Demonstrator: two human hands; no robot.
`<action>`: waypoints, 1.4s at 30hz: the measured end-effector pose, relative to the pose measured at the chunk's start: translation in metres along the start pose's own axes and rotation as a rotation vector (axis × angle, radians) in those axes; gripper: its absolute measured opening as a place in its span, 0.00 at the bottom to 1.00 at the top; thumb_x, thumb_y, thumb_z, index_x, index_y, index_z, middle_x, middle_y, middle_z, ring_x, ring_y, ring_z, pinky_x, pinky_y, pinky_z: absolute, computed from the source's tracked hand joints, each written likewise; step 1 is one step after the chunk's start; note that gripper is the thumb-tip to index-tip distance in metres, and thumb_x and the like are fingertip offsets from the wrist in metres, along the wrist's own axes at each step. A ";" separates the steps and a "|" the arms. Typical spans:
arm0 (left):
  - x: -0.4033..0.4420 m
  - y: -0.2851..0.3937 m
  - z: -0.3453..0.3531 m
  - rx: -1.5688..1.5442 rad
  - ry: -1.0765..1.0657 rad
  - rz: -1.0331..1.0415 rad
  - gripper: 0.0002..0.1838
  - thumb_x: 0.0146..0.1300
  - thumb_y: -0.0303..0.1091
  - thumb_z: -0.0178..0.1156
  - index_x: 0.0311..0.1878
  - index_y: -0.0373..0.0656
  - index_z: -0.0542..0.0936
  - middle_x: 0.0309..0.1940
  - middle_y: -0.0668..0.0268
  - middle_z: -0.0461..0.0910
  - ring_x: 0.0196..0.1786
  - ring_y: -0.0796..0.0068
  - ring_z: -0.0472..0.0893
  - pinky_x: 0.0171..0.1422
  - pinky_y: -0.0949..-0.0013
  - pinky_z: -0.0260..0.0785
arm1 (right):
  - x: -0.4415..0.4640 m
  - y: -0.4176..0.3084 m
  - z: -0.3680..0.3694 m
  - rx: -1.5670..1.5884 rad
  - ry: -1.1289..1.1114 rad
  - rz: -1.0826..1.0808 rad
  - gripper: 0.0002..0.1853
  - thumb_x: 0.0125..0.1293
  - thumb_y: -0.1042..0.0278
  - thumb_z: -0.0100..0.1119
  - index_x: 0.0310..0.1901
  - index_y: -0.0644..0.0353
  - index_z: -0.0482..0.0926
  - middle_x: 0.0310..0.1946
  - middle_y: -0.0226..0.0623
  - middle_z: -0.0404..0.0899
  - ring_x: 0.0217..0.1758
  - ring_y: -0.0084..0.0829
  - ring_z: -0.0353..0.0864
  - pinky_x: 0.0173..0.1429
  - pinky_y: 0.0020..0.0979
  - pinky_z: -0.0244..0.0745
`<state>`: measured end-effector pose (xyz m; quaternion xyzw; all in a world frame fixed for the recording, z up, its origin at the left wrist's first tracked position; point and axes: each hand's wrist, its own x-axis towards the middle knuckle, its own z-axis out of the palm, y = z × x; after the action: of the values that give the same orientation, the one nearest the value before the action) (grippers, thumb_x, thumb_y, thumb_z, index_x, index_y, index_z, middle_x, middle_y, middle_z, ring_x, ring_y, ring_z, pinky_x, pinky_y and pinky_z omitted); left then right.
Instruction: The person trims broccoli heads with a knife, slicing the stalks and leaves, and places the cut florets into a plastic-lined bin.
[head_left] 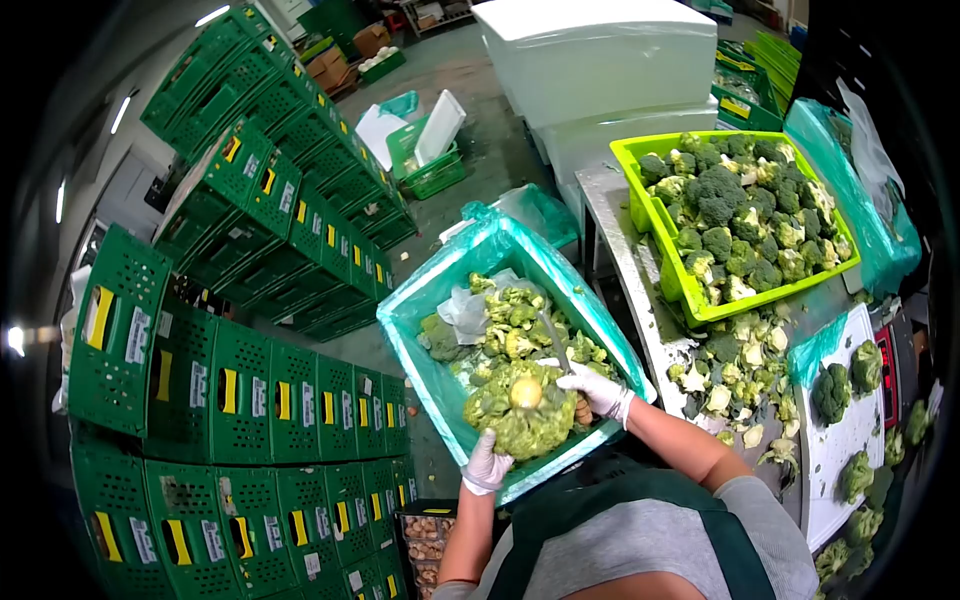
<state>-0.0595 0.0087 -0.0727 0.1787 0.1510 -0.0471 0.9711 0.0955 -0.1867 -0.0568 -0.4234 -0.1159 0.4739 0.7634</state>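
Note:
My left hand point(487, 465), in a white glove, grips the near left edge of a large broccoli head point(515, 425). Its pale cut stem faces up at me. On the other side my right hand point(597, 388), also gloved, is closed on a knife point(553, 338), whose dark, slightly blurred blade points away from me beside the head. Both hands are over a box lined with teal plastic point(415, 345). Inside it lie broccoli pieces point(515, 325) and a crumpled clear plastic sheet point(464, 315).
A lime-green crate point(690, 302) heaped with broccoli florets stands on the metal table point(625, 255) at right, with trimmings before it. Broccoli heads rest on a white board point(825, 445). Stacked green crates point(240, 390) wall the left; white foam boxes point(610, 65) stand behind.

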 end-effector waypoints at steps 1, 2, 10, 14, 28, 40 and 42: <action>0.000 0.000 0.009 0.093 0.088 0.003 0.29 0.58 0.35 0.61 0.62 0.41 0.64 0.57 0.59 0.71 0.58 0.62 0.72 0.64 0.51 0.63 | 0.002 -0.005 0.001 -0.119 0.084 0.063 0.28 0.60 0.57 0.56 0.60 0.57 0.66 0.49 0.32 0.70 0.51 0.24 0.69 0.55 0.26 0.63; 0.003 -0.001 0.018 0.049 0.137 0.024 0.29 0.58 0.33 0.60 0.62 0.41 0.63 0.56 0.59 0.71 0.58 0.62 0.72 0.63 0.51 0.65 | 0.005 -0.013 0.002 -0.257 0.154 0.142 0.26 0.60 0.57 0.57 0.58 0.58 0.67 0.43 0.29 0.72 0.44 0.24 0.71 0.49 0.27 0.66; 0.008 0.006 0.030 0.252 0.388 0.385 0.25 0.58 0.27 0.53 0.60 0.38 0.63 0.52 0.56 0.73 0.51 0.61 0.77 0.51 0.56 0.75 | -0.020 -0.037 0.058 -1.606 0.142 -0.595 0.13 0.61 0.68 0.50 0.49 0.52 0.70 0.30 0.38 0.69 0.27 0.38 0.75 0.28 0.36 0.71; 0.008 0.003 0.032 0.280 0.440 0.470 0.26 0.57 0.26 0.53 0.60 0.39 0.63 0.50 0.57 0.74 0.50 0.62 0.78 0.51 0.57 0.75 | -0.003 -0.012 0.062 -1.859 0.057 -0.453 0.14 0.59 0.68 0.48 0.48 0.52 0.68 0.29 0.40 0.69 0.25 0.38 0.76 0.25 0.37 0.71; 0.022 0.009 0.035 0.930 0.821 0.898 0.44 0.45 0.16 0.60 0.66 0.43 0.49 0.62 0.55 0.55 0.63 0.62 0.60 0.68 0.64 0.52 | 0.064 0.034 0.054 -1.642 0.092 -0.115 0.07 0.61 0.72 0.42 0.40 0.60 0.66 0.28 0.51 0.77 0.31 0.51 0.79 0.32 0.45 0.73; 0.003 0.078 0.047 0.140 0.142 0.441 0.29 0.52 0.24 0.55 0.60 0.37 0.64 0.55 0.57 0.71 0.57 0.61 0.72 0.61 0.58 0.67 | 0.033 -0.055 -0.008 -1.246 0.173 -0.182 0.12 0.63 0.63 0.51 0.45 0.56 0.71 0.35 0.44 0.78 0.40 0.44 0.78 0.44 0.37 0.72; 0.002 0.080 0.033 0.290 0.188 0.464 0.30 0.52 0.26 0.55 0.61 0.37 0.62 0.55 0.57 0.70 0.57 0.61 0.73 0.61 0.57 0.66 | 0.016 -0.070 0.011 -1.456 0.108 -0.521 0.11 0.62 0.62 0.52 0.44 0.54 0.72 0.33 0.41 0.77 0.37 0.43 0.77 0.42 0.37 0.72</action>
<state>-0.0365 0.0717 -0.0172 0.3488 0.1873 0.1721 0.9020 0.1419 -0.1813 -0.0006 -0.8002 -0.4566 0.0622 0.3839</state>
